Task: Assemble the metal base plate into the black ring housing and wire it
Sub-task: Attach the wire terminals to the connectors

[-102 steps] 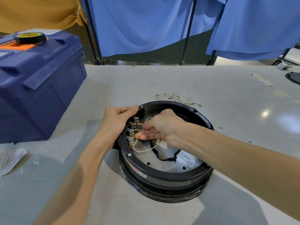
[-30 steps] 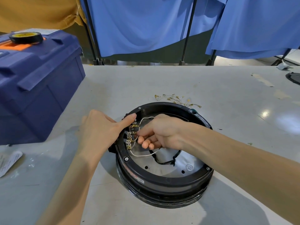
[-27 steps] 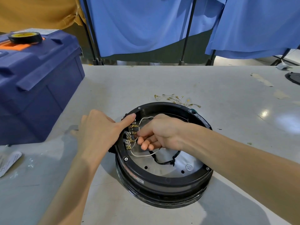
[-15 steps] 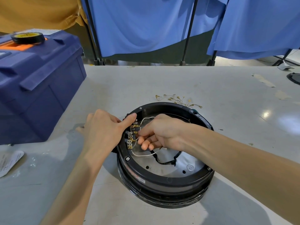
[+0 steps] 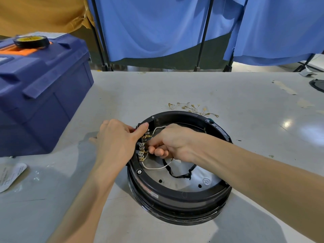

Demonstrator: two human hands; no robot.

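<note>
My left hand (image 5: 115, 142) grips the left rim of the black ring (image 5: 175, 195): the thumb lies along the top edge and the fingers curl down over the outer wall. My right hand (image 5: 173, 144) reaches in from the right with its fingers curled, and thumb and forefinger pinch the end of a white wire (image 5: 154, 168) right at the row of brass terminals (image 5: 142, 146). That row runs along the ring's left inner wall, from far to near. The wire loops away across the metal plate (image 5: 177, 179), and a black wire (image 5: 180, 175) curves beside it. The plate sits flat inside the ring. The ring itself lies flat on the table (image 5: 175, 88) with its open side up; being round, it has no long axis I can give. Just beyond its far rim lies a scatter of loose terminals (image 5: 191, 107). At the left stands a blue toolbox (image 5: 40, 95) with a tape roll (image 5: 31, 41) on its lid, and a paper sheet (image 5: 10, 174) lies in front of it. Blue curtains (image 5: 157, 23) hang behind the table.
</note>
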